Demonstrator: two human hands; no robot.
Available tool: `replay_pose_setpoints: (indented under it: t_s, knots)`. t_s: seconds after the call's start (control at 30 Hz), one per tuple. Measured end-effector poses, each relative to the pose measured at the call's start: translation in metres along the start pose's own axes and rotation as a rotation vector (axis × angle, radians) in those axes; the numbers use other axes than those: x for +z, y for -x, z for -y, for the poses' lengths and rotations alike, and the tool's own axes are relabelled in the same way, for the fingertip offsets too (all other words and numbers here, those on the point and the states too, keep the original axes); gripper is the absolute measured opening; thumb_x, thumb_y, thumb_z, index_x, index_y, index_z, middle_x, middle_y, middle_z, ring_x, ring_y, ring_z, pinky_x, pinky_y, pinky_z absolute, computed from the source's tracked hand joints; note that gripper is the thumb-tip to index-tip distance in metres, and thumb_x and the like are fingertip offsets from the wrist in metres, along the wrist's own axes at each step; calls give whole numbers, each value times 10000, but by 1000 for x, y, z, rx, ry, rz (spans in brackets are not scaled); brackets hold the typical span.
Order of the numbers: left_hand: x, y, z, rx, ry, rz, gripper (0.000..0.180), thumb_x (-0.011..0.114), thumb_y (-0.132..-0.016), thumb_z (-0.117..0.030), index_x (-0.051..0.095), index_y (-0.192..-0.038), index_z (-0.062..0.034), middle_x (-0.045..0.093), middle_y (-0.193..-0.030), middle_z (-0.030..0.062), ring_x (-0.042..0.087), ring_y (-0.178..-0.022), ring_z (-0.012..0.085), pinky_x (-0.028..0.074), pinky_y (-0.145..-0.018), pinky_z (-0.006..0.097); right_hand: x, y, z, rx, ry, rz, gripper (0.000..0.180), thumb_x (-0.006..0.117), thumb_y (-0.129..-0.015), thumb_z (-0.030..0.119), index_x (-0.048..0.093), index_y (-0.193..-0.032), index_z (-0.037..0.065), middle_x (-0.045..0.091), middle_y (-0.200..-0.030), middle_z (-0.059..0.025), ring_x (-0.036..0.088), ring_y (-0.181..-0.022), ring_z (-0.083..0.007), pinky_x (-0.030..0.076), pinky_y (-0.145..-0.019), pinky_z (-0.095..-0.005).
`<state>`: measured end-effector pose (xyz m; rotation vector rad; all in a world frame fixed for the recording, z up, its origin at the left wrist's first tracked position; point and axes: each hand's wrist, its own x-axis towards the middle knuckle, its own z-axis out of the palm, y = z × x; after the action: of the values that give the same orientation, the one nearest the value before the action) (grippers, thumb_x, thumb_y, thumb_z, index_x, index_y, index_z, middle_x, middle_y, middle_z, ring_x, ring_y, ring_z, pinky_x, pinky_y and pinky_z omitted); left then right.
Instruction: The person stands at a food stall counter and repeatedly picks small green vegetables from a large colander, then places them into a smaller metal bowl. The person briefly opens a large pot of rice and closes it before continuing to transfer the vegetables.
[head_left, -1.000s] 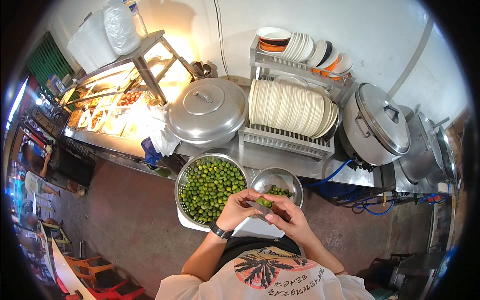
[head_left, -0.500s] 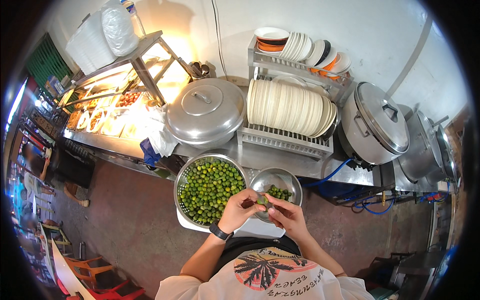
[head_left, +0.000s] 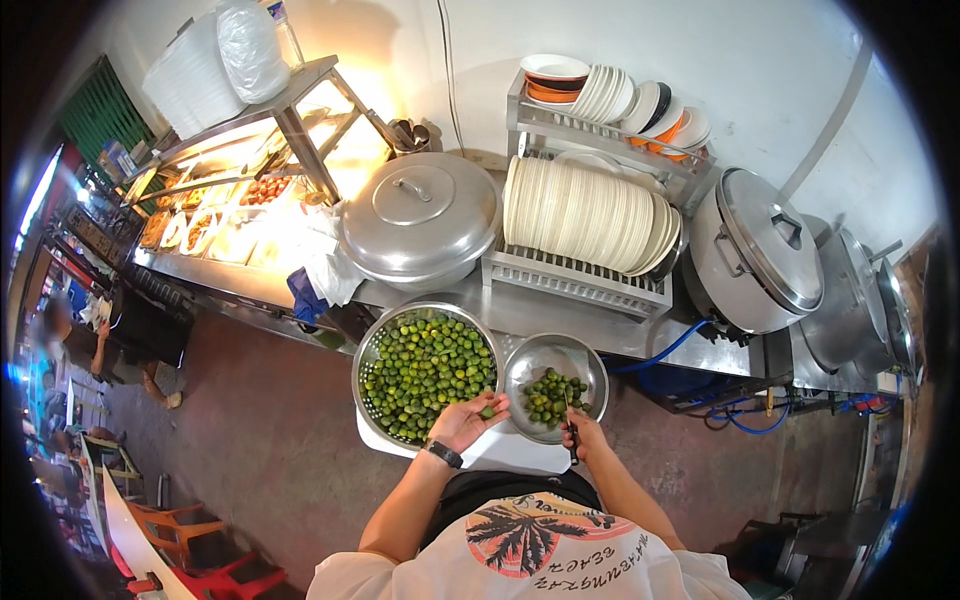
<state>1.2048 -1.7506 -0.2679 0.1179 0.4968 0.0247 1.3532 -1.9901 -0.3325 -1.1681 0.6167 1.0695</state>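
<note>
My left hand (head_left: pixel 466 421) is closed round a small green lime (head_left: pixel 488 412), palm turned up, at the right edge of a perforated steel colander (head_left: pixel 358 375). Small green limes (head_left: pixel 425 370), some yellowish, fill that colander. A small knife (head_left: pixel 573 443) with a black handle is gripped in my right hand (head_left: pixel 588 437). Its blade points away from me over the near right side of a steel bowl (head_left: pixel 520 365). Inside the bowl lies a smaller pile of limes (head_left: pixel 550 395), some perhaps cut. Colander and bowl stand side by side on a white surface (head_left: pixel 510 455).
Behind them runs a steel counter with a big lidded pot (head_left: pixel 415 225), a dish rack (head_left: pixel 570 280) of plates and a rice cooker (head_left: pixel 750 260). A lit food display (head_left: pixel 220 220) stands at the left. Orange and red chairs (head_left: pixel 180 525) are at lower left.
My hands have parted from over the bowl, where they met around a lime. The left moved toward the colander, the right lower. The knife and more of the bowl's limes now show.
</note>
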Motion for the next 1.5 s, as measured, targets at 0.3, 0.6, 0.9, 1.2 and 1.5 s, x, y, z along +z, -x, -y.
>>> replay_pose_setpoints:
  t_s: [0.3, 0.6, 0.9, 1.2, 1.5]
  knots:
    - [54, 13, 2, 143, -308, 92, 356, 508, -955, -144, 424, -1234, 62, 568, -1155, 202, 597, -1070, 222, 513, -935, 307, 91, 94, 32, -554, 356, 290, 483, 604, -911, 210, 434, -1347, 91, 526, -688, -34, 405, -450, -58, 294, -380, -207]
    - [70, 13, 15, 203, -436, 189, 343, 531, -940, -118, 491, -1258, 5, 584, -1185, 111, 623, -983, 168, 537, -866, 287, 114, 143, 43, -666, 435, 562, 544, 588, -917, 146, 356, -1408, 120, 527, -762, -21, 432, -546, -44, 297, -445, -182]
    - [82, 19, 9, 315, -559, 225, 312, 613, -877, -33, 556, -1179, 22, 618, -1100, 75, 601, -967, 133, 509, -843, 266, 132, 163, 48, -661, 506, 587, 486, 594, -913, 138, 389, -1353, 111, 525, -777, -14, 449, -606, -49, 311, -474, -183]
    - [86, 22, 9, 366, -604, 213, 286, 628, -863, -26, 587, -1140, 33, 640, -1044, 79, 607, -934, 132, 503, -840, 276, 133, 160, 48, -738, 555, 607, 436, 597, -908, 116, 441, -1315, 102, 550, -810, -16, 447, -615, -40, 315, -483, -180]
    - [81, 17, 7, 363, -721, 222, 328, 614, -895, -112, 563, -1176, 49, 626, -1083, 94, 597, -958, 149, 477, -872, 285, 117, 148, 41, -669, 527, 551, 435, 623, -894, 114, 511, -1314, 91, 551, -750, -3, 442, -570, -35, 317, -466, -181]
